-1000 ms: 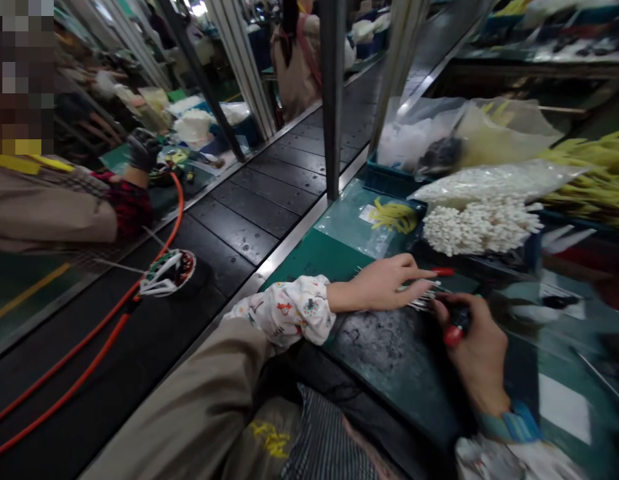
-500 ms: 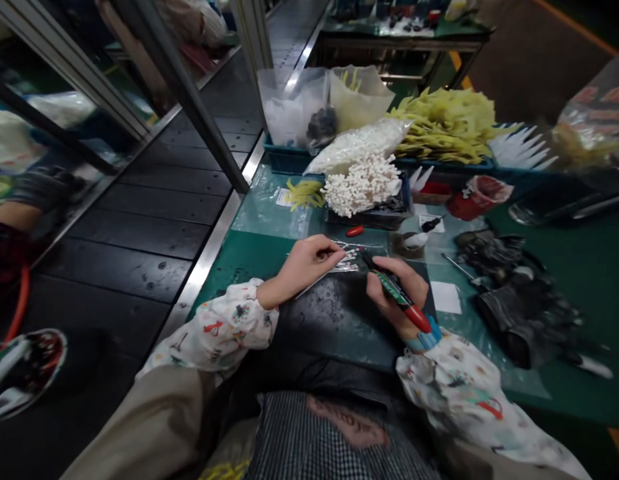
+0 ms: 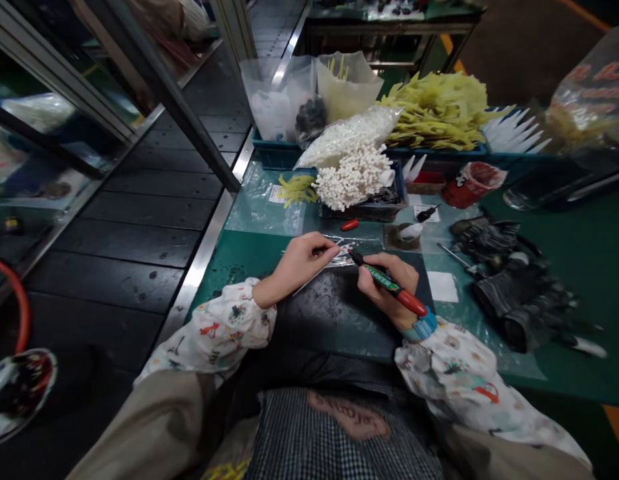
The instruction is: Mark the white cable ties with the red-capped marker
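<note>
Two bare hands meet near the middle of my head view, over a black mat (image 3: 322, 317) on a green table (image 3: 229, 257). My left hand (image 3: 302, 263) has thumb and forefinger drawn together on a thin pale stick (image 3: 308, 282), whose lower end slants out below the palm. My right hand (image 3: 390, 305) is wrapped round a black marker (image 3: 384, 278) with a red rear end, held like a pen and slanting up toward the left fingertips; from here I cannot tell whether its tip touches anything. Between and just beyond the hands lie more thin white sticks (image 3: 344, 259) in a loose bunch, and past them I see a red cap (image 3: 350, 225) on its side. Farther off, a thick bundle of white-tipped stems (image 3: 352, 179) rests on a dark tray (image 3: 362, 213), with a clear bag of white bits (image 3: 352, 137) just behind it. To its right I make out a heap of yellow strips (image 3: 434, 110) and a tilted red cup (image 3: 469, 190). Right of my right hand are a white paper (image 3: 442, 287) and, beyond that, dark gloves (image 3: 504, 310), while a dark conveyor (image 3: 119, 233) runs along the table's left side
</note>
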`<state>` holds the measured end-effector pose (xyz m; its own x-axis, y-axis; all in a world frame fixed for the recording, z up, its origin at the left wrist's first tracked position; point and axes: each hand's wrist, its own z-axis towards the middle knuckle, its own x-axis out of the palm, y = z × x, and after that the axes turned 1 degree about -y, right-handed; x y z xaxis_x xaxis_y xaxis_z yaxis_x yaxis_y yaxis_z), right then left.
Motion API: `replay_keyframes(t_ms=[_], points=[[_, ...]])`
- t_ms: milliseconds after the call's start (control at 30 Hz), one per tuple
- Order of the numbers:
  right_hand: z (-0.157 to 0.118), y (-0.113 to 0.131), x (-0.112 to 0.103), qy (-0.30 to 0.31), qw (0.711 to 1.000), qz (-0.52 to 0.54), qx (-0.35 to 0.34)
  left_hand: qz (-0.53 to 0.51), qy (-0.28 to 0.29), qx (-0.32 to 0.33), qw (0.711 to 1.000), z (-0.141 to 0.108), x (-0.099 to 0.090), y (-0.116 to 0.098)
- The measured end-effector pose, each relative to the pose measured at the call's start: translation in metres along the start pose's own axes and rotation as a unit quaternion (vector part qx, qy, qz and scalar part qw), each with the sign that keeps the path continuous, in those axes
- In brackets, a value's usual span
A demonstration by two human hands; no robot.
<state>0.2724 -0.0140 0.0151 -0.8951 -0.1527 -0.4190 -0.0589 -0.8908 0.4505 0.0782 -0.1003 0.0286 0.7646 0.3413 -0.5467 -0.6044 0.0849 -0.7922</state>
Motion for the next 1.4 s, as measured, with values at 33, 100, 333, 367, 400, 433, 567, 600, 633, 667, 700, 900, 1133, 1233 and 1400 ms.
replay_keyframes(t_ms=[33, 100, 333, 367, 400, 433, 567, 600, 633, 667, 700, 900, 1133, 1233, 1400], points=[[0.0, 0.0, -0.001, -0.002, 1.0, -0.001, 0.002, 0.023, 0.003, 0.005, 1.0, 0.0, 0.0, 0.002], [0.001, 0.0, -0.003, -0.006, 1.0, -0.004, 0.01, 0.081, 0.012, 0.015, 0.997, -0.001, 0.002, 0.005], [0.001, -0.003, -0.004, -0.016, 0.999, -0.023, 0.034, 0.203, 0.055, 0.024, 0.977, -0.005, 0.011, 0.013], [0.001, -0.003, -0.005, -0.014, 0.999, -0.026, 0.038, 0.201, 0.051, 0.021, 0.978, -0.004, 0.009, 0.013], [0.001, -0.003, -0.005, -0.013, 0.999, -0.028, 0.043, 0.194, 0.045, 0.016, 0.98, -0.002, 0.006, 0.014], [0.0, -0.004, -0.005, -0.013, 0.998, -0.028, 0.046, 0.183, 0.033, 0.009, 0.982, 0.001, 0.002, 0.016], [-0.001, -0.005, -0.004, -0.025, 0.999, -0.011, 0.037, 0.065, -0.049, -0.045, 0.996, 0.029, -0.017, 0.035], [-0.001, -0.005, -0.004, -0.025, 0.999, -0.007, 0.037, 0.015, -0.074, -0.061, 0.995, 0.038, -0.021, 0.041], [-0.001, -0.005, -0.004, -0.023, 0.999, -0.004, 0.039, -0.038, -0.099, -0.072, 0.992, 0.048, -0.024, 0.047], [-0.001, -0.005, -0.004, -0.02, 0.999, -0.002, 0.04, -0.084, -0.124, -0.08, 0.986, 0.059, -0.025, 0.053], [-0.001, -0.005, -0.004, -0.017, 0.999, 0.0, 0.04, -0.118, -0.141, -0.083, 0.979, 0.069, -0.026, 0.057], [0.0, -0.005, -0.003, -0.022, 0.999, 0.008, 0.028, -0.191, -0.141, -0.094, 0.967, 0.106, -0.021, 0.063], [0.003, -0.003, -0.001, -0.028, 0.999, 0.023, 0.003, -0.233, -0.194, -0.102, 0.947, 0.104, -0.016, 0.065], [0.003, -0.002, -0.001, -0.032, 0.999, 0.027, -0.004, -0.27, -0.23, -0.116, 0.928, 0.102, -0.009, 0.065], [0.003, -0.003, -0.002, -0.021, 1.0, 0.019, 0.006, -0.322, -0.252, -0.141, 0.902, 0.098, -0.005, 0.06]])
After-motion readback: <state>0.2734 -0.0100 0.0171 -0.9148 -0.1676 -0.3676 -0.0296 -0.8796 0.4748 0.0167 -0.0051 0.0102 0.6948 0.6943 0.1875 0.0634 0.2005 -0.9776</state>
